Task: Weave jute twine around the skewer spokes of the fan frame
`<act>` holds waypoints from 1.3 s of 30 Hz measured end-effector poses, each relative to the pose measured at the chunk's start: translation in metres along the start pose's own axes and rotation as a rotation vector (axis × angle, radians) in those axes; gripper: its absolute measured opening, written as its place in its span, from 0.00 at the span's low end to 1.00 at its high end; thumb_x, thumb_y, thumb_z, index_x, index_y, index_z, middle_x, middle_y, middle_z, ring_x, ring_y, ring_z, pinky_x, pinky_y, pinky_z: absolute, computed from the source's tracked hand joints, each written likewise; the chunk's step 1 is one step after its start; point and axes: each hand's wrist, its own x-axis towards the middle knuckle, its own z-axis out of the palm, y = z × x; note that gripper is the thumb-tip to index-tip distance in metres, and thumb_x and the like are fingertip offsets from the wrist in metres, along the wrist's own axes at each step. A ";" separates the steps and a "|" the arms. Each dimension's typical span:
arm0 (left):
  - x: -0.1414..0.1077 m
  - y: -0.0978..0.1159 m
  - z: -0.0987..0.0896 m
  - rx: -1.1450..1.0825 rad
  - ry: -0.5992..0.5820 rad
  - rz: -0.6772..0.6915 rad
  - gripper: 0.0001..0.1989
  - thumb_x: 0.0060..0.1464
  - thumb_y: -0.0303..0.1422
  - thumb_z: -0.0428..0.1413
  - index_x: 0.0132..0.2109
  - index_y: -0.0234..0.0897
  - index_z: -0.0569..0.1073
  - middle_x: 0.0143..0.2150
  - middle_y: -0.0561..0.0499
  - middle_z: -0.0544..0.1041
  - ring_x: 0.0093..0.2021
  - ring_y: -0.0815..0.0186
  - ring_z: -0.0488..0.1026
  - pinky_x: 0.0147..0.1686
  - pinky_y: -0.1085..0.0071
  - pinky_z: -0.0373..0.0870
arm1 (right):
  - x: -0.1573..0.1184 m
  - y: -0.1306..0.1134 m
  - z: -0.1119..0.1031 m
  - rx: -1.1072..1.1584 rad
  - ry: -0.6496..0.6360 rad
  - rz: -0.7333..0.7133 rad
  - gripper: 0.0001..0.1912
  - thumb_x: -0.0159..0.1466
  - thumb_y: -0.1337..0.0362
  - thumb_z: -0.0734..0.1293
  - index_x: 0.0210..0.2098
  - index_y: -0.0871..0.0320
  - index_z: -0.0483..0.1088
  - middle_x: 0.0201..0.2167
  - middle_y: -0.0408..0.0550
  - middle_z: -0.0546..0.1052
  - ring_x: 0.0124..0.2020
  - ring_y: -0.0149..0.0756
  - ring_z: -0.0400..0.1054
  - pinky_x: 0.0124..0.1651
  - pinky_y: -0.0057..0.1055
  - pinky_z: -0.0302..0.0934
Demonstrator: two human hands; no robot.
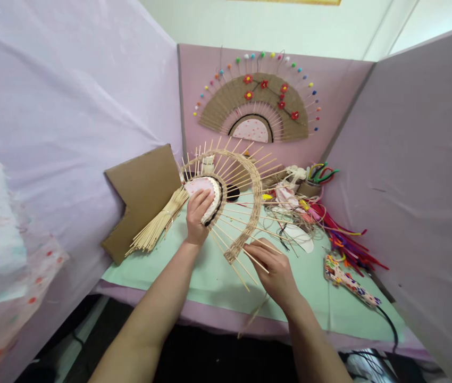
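A half-made fan of thin wooden sticks and woven twine (256, 197) is held up over the table, tilted. My left hand (199, 213) is closed around its half-round centre (215, 201), which has pink cloth, white trim and a black cord edge. At the lower end of the woven band, my right hand (269, 266) pinches the twine among the stick ends. Fingers hide the exact grip. Below that hand a loose tail of twine (253, 317) hangs past the table's front edge.
A finished fan with red flowers (258, 101) hangs on the back panel. To the left lie a stick bundle (158, 223) and cardboard (142, 191). Right are tangled cords (290, 218), pipe cleaners (345, 239), scissors (321, 173) and a corded glue gun (349, 282).
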 end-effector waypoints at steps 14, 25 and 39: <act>0.001 0.001 0.001 0.066 0.025 -0.005 0.19 0.59 0.38 0.54 0.57 0.42 0.72 0.55 0.43 0.74 0.60 0.56 0.65 0.60 0.52 0.60 | -0.009 0.011 0.010 0.577 -0.091 0.635 0.13 0.61 0.54 0.68 0.36 0.59 0.74 0.33 0.48 0.78 0.37 0.36 0.72 0.44 0.34 0.67; 0.000 -0.001 0.000 0.102 0.020 -0.034 0.18 0.62 0.38 0.50 0.56 0.40 0.73 0.56 0.42 0.74 0.61 0.56 0.64 0.61 0.53 0.58 | -0.021 0.002 0.017 0.937 -0.037 0.755 0.22 0.60 0.55 0.69 0.50 0.54 0.63 0.31 0.45 0.75 0.25 0.30 0.69 0.32 0.32 0.66; -0.002 -0.004 0.005 0.078 0.001 -0.022 0.17 0.61 0.37 0.52 0.54 0.41 0.75 0.55 0.44 0.75 0.61 0.58 0.64 0.61 0.53 0.58 | -0.043 -0.017 -0.026 0.138 0.090 0.558 0.11 0.65 0.60 0.64 0.43 0.58 0.72 0.24 0.43 0.70 0.26 0.30 0.66 0.31 0.27 0.62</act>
